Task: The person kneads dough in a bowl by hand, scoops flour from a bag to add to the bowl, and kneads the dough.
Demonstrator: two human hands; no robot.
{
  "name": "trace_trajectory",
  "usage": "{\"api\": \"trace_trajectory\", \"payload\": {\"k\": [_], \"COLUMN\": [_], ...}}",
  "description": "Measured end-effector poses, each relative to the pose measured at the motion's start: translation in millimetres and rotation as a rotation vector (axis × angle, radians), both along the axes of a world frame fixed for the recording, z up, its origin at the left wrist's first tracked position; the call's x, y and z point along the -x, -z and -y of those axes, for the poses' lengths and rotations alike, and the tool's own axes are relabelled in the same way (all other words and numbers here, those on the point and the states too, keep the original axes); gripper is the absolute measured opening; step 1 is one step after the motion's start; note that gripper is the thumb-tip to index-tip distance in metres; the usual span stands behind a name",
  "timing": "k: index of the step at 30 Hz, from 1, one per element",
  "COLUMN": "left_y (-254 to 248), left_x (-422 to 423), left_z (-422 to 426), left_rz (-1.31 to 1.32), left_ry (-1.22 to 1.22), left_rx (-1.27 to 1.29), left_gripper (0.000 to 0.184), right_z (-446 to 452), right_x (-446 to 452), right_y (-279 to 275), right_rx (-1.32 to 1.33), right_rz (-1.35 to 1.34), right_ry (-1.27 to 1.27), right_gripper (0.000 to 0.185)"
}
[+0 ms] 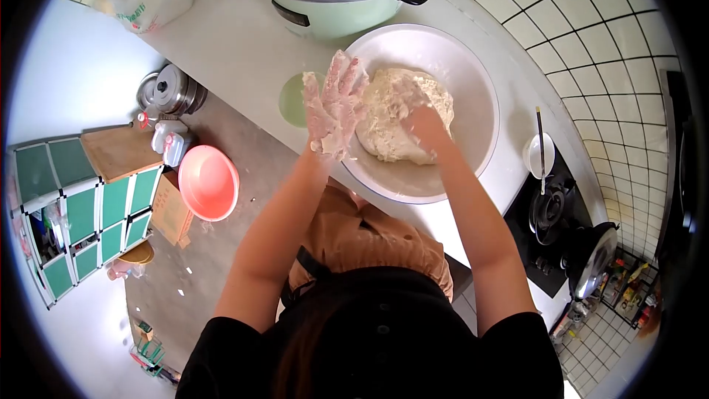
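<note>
A: The black shirt (pixel 369 340) is nearest; beyond it, which way does the dough (pixel 384 129) point?

B: Its long axis is hard to tell; it is a roughly round lump in the white bowl (pixel 473 103) on the bench (pixel 221 52), slightly left of the bowl's middle.

A: And its look?

B: Pale cream; rough and shaggy on top, smoother towards its near edge.

A: The grips?

B: The left grip (pixel 336 107) is released by the bowl's left rim, fingers spread, pointing far, coated with dough; the right grip (pixel 427 124) touches the dough's right side; its fingers are blurred, so whether they clench is unclear.
</note>
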State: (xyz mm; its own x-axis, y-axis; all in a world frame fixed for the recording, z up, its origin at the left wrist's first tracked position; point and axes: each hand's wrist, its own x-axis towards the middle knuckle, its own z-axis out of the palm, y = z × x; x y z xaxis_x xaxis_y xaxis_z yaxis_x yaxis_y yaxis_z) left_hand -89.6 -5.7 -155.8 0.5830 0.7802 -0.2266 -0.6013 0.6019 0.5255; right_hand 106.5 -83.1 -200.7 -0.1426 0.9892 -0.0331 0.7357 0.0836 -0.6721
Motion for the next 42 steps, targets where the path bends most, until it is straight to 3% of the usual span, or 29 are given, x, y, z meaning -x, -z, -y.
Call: {"api": "trace_trajectory", "payload": {"k": [2,4,7,10,11,14,15,18,20,22,24,26,28,30,32,33,34,36,38,39,40,42], "left_y": [-10.1,-20.8,-33.9,-50.6,-57.7,-69.5,-73.7,-81.2,-86.7,-75.9,-64.3,-43.2,-27.4,-29.7,-6.7,-7.5,-7.6,-3.0,23.3,17.3,11.5,-47.6], "left_x": [-2.3,-6.4,-15.2,-25.2,-26.6,-33.5,-36.3,-35.7,-39.0,-41.1,-43.6,-55.5,-58.5,-52.6,-54.0,-51.6,-52.2,-51.8,-50.5,-47.9,-44.0,-38.4], "left_z": [-0.6,3.9,12.7,26.0,29.1,38.4,41.6,45.9,48.1,46.3,42.8,40.5,44.9,25.4,14.9,1.7,4.5,0.8,2.8,4.6,5.0,-1.6], "left_rz": [0.121,0.171,0.226,0.294,0.329,0.422,0.439,0.459,0.414,0.159,-0.143,-0.226,-0.278,-0.387,-0.234,-0.283,-0.279,-0.309,-0.098,0.008,-0.067,-0.219], "left_ry": [0.035,0.017,0.061,0.138,0.168,0.205,0.207,0.286,0.316,0.242,0.131,-0.001,-0.003,0.151,-0.010,0.169,0.136,0.329,0.520,0.610,0.628,0.662], "left_rx": [0.114,0.156,0.143,0.109,0.113,0.172,0.193,0.188,0.255,0.137,0.034,0.198,0.062,0.022,-0.100,0.087,0.277,0.331,0.359,0.379,0.423,0.506], "left_gripper": [0.086,0.089,0.091,0.091,0.091,0.089,0.088,0.081,0.079,0.074,0.071,0.054,0.056,0.053,0.060,0.071,0.055,0.064,0.067,0.068,0.070,0.072], "right_z": [9.5,26.5,28.2,19.9,20.6,23.8,26.8,32.4,33.9,32.2,32.8,30.4,26.0,28.0,25.5,24.8,22.0,12.8,2.4,2.3,2.3,-1.2], "right_x": [27.6,50.8,89.7,92.8,88.0,71.0,69.3,62.2,51.2,49.4,62.1,83.3,107.5,121.2,137.1,144.3,147.2,149.4,140.5,130.5,120.7,102.8], "right_y": [-28.7,-34.2,-54.2,-77.7,-75.8,-89.3,-99.6,-115.4,-107.2,-86.8,-81.6,-80.9,-77.7,-88.7,-95.4,-90.0,-86.5,-83.2,-77.4,-72.8,-68.5,-57.8], "right_rx": [0.246,0.242,0.023,0.060,0.029,-0.096,-0.063,0.061,-0.011,-0.134,-0.335,-0.455,-0.240,0.016,0.125,0.066,0.006,-0.114,-0.210,-0.238,-0.261,-0.243], "right_rz": [0.363,-0.097,-1.495,-0.969,-0.896,-1.046,-0.968,-0.987,-0.949,-0.912,-0.828,-0.860,-0.919,-0.972,-0.904,-0.851,-0.782,-0.622,-0.341,-0.150,0.042,-0.086], "right_ry": [-0.030,0.278,0.671,0.815,0.846,0.734,0.796,0.938,0.944,0.986,0.832,0.668,0.717,0.733,0.778,0.777,0.788,0.825,0.832,0.811,0.781,0.875], "right_gripper": [0.050,0.061,0.073,0.082,0.068,0.042,0.019,0.022,0.029,0.033,0.044,0.048,0.052,0.055,0.050,0.051,0.051,0.053,0.055,0.055,0.056,0.052]}}
